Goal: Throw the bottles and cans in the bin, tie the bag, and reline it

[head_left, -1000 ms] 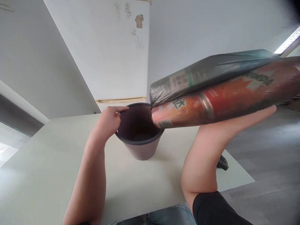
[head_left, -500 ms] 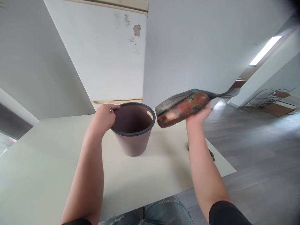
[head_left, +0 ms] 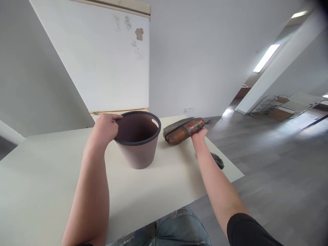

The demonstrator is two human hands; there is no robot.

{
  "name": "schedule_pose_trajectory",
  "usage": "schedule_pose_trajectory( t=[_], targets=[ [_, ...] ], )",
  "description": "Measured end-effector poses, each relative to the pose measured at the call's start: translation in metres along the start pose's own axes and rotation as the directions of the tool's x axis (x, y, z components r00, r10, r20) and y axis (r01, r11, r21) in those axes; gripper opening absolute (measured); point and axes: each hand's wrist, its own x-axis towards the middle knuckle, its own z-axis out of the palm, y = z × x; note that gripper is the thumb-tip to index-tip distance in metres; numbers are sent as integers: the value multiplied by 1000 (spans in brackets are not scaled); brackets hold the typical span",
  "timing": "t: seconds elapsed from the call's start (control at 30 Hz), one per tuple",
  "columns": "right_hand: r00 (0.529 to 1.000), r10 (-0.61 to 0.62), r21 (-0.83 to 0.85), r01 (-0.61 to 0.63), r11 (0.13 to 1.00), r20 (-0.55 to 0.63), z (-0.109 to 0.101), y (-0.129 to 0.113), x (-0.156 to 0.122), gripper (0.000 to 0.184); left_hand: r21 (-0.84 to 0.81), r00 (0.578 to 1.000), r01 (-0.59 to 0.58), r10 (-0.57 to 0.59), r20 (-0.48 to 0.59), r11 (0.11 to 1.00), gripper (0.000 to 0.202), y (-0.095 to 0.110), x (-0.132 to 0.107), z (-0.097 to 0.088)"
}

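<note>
A mauve plastic bin [head_left: 138, 150] with a dark rim stands upright on the pale table [head_left: 46, 177]. My left hand [head_left: 104, 127] is closed over the bin's left rim. To the right of the bin lies a dark plastic bag with orange-red drink cans inside [head_left: 183, 130], resting on the table near its far right edge. My right hand [head_left: 199, 134] grips the near end of that bag, fingers wrapped under it.
A small dark crumpled bag [head_left: 217, 160] lies by the table's right edge, beside my right forearm. A white fridge [head_left: 102, 61] stands behind the table. Grey floor opens to the right, with a wire rack [head_left: 266, 104] far off.
My right hand carried the bag of cans from high up close to the camera down and away, to lie on the table right of the bin. My left hand stayed on the rim.
</note>
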Motion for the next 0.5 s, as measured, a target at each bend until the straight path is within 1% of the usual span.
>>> schedule_pose_trajectory(
  t=[0.13, 0.17, 0.23, 0.33, 0.43, 0.5],
  targets=[
    [998, 43, -6, -43, 999, -43, -8, -6, 10, 27, -4, 1000, -13, 13, -3, 1000, 42, -2, 2, 0],
    [996, 55, -39, -58, 998, -65, -11, -8, 12, 26, -5, 1000, -13, 13, -2, 1000, 43, -2, 2, 0],
    [988, 77, -163, -99, 982, -133, -16, -11, 15, 21, -4, 1000, -9, 9, 2, 1000, 44, -2, 2, 0],
    [961, 116, -353, -202, 914, -250, -23, -17, 18, 15, 2, 1000, 11, -11, 14, 1000, 47, -1, 2, -1],
    [932, 166, -410, -295, 863, -321, -27, -23, 18, 15, 4, 1000, 13, -13, 16, 1000, 48, 0, 1, 0],
    [919, 192, -440, -339, 831, -345, -27, -26, 18, 16, 4, 1000, 14, -15, 15, 1000, 48, 0, 1, 0]
  ],
)
